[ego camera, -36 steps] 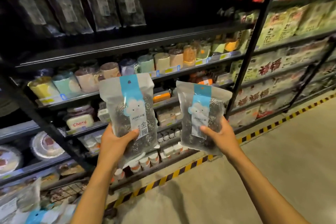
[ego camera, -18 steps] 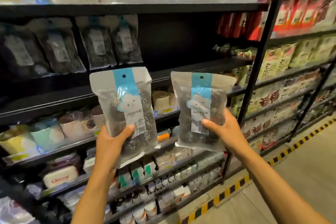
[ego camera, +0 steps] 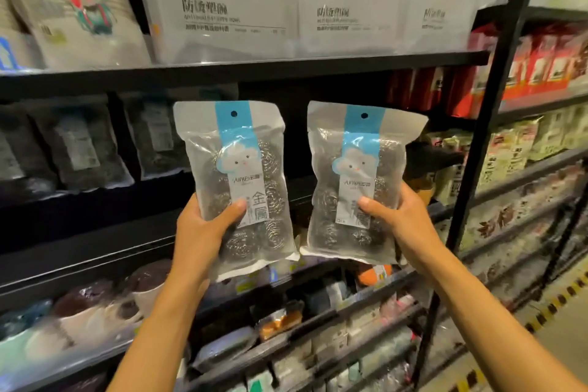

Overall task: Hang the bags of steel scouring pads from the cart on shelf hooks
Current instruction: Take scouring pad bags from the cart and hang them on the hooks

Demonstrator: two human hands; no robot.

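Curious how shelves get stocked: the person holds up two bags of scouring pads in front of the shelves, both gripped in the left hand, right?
Not both. The head view shows the left hand gripping the left bag and the right hand gripping the right bag.

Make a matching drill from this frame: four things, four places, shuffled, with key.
Things
1. left bag, gripped by the left hand
2. right bag, gripped by the right hand
3. dark bags
4. large white packs

Places
A. on the top shelf, above both held bags
B. nearer the black upright post
C. in shadow under the top shelf, far left
D. between the dark bags and the other held bag

Pairs: 1-D, 2-B, 3-C, 4-A
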